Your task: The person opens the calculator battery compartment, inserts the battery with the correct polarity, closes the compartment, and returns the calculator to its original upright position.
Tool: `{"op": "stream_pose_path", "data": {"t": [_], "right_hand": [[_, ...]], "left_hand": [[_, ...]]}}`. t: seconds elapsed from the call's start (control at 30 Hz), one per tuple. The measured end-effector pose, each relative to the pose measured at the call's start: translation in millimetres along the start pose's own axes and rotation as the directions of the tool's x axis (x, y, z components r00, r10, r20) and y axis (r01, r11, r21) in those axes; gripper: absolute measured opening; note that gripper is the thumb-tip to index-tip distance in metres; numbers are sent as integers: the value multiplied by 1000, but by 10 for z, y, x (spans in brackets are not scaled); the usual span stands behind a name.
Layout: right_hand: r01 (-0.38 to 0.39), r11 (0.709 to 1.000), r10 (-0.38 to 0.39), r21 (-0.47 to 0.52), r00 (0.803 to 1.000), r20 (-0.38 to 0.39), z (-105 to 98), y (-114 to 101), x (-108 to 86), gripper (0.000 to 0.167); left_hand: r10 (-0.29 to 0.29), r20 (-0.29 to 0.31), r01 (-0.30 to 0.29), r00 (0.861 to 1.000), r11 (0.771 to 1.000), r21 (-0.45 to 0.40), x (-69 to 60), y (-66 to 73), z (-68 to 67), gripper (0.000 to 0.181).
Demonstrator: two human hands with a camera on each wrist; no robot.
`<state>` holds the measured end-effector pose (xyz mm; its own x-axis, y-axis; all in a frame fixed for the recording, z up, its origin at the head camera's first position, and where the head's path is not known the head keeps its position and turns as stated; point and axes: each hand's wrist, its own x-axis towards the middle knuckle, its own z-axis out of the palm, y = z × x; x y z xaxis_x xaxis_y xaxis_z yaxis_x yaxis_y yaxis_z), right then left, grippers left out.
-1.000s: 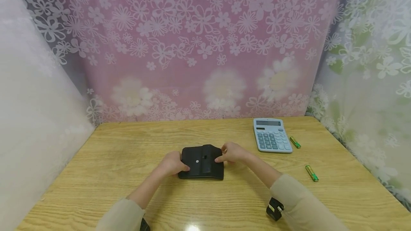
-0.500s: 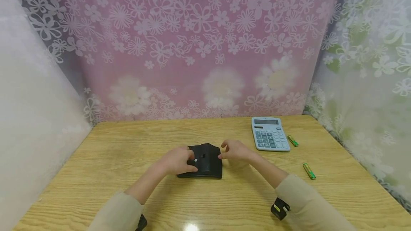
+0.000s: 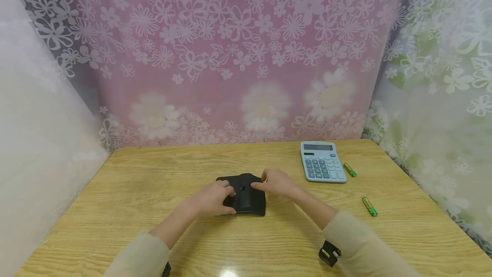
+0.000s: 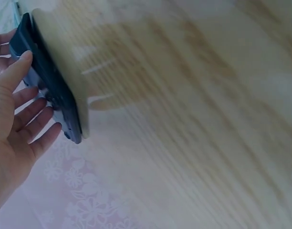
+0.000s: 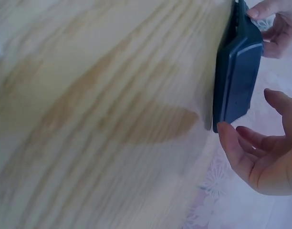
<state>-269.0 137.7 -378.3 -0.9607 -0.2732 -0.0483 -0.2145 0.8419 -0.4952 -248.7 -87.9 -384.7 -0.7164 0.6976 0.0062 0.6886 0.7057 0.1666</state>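
Observation:
A flat black device [image 3: 243,200] with a raised middle band lies on the wooden table; its exact kind is unclear. The left hand [image 3: 213,198] spans its left part, covering much of that side. In the left wrist view the left hand [image 4: 19,112] has its fingers spread along the device [image 4: 53,86], thumb over its near side. At the right end, the right hand [image 3: 277,182] reaches its thumb over the surface. Up close in the right wrist view, the right hand [image 5: 263,148] has its fingers apart beside the device's corner, gripping nothing.
A light blue calculator [image 3: 323,161] lies at the back right of the table [image 3: 153,174]. One green battery [image 3: 349,169] rests beside it, and another battery [image 3: 370,206] lies closer to the front. Floral curtains [image 3: 230,54] surround the table.
The left hand has moved from the device's left edge to the right, onto its surface. The right hand drew slightly off the right edge, then came back over it. The device stays put.

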Motion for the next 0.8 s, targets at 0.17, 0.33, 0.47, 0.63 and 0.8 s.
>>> {"op": "stream_pose_path", "data": {"t": [0.17, 0.33, 0.47, 0.63, 0.8], "right_hand": [[-53, 998, 54, -38, 998, 37, 100, -74, 37, 45], [-104, 993, 107, -58, 993, 51, 143, -159, 47, 50], [-142, 986, 147, -82, 988, 54, 164, -187, 61, 51], [-170, 978, 180, -117, 980, 80, 184, -222, 90, 53], [-183, 972, 198, -150, 976, 89, 193, -275, 113, 51]], "left_hand": [[12, -33, -14, 999, 999, -39, -22, -57, 49, 41], [10, -34, -12, 999, 999, -50, -28, -80, 77, 42], [21, -33, -23, 999, 998, -51, -35, -71, 68, 42], [28, -28, -30, 999, 998, -63, -37, -91, 69, 41], [14, -16, -16, 1000, 996, -87, -46, -135, 87, 41]]}}
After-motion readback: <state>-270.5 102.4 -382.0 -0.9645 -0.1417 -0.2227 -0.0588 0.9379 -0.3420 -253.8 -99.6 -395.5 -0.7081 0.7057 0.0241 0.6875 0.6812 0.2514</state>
